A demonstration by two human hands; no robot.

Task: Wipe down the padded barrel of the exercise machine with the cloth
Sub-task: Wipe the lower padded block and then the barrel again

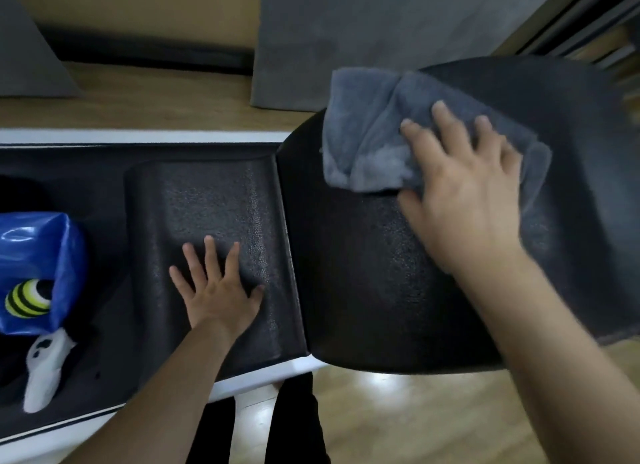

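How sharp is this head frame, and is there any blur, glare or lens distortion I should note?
Head view: the right hand and grey cloth on the padded barrel are motion-blurred; the left hand on the flat pad is sharper; soft glare patches on the wooden floor; wide-angle bending shows along the white frame edge.

Grey cloth on pebbled black barrel; glossy blue bag; yellow-and-black striped ball.
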